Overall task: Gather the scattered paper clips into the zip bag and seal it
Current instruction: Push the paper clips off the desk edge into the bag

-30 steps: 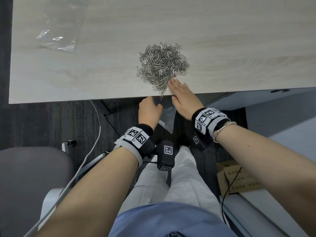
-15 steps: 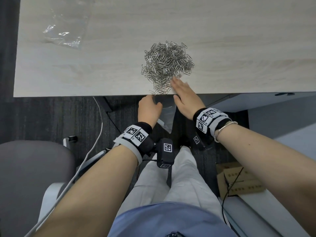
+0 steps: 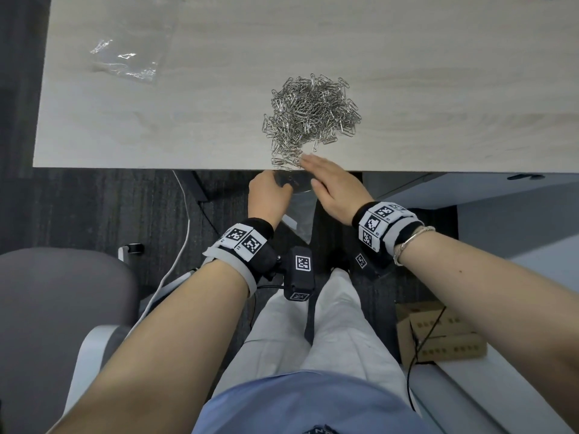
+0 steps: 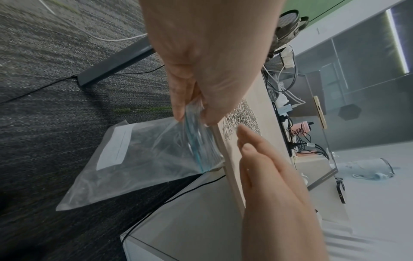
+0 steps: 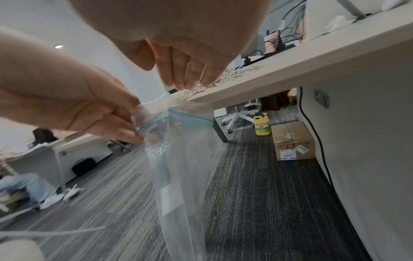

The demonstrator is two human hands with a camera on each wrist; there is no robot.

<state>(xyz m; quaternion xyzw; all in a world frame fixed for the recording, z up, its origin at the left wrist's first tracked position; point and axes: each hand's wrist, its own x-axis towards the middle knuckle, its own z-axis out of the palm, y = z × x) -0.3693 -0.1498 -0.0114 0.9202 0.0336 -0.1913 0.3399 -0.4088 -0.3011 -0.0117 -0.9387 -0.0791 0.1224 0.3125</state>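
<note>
A heap of silver paper clips (image 3: 310,114) lies on the pale wooden table (image 3: 156,136), reaching its front edge. Just below that edge my left hand (image 3: 269,195) pinches the rim of a clear zip bag (image 4: 145,155) with a blue seal strip, its mouth held against the table edge and its body hanging down toward the floor. The zip bag (image 5: 178,167) looks nearly empty. My right hand (image 3: 332,180) lies flat with straight fingers on the table edge, fingertips (image 5: 190,83) touching the nearest clips of the heap (image 5: 223,77).
A second crumpled clear bag (image 3: 125,62) lies at the table's far left. Under the table are dark carpet, a white cable (image 3: 181,230), cardboard boxes (image 3: 438,336) and a grey chair (image 3: 62,308) at the left. My legs are beneath the hanging bag.
My right hand has drawn back toward the table edge, dragging the near clips of the heap with it. The left hand keeps holding the bag below the edge.
</note>
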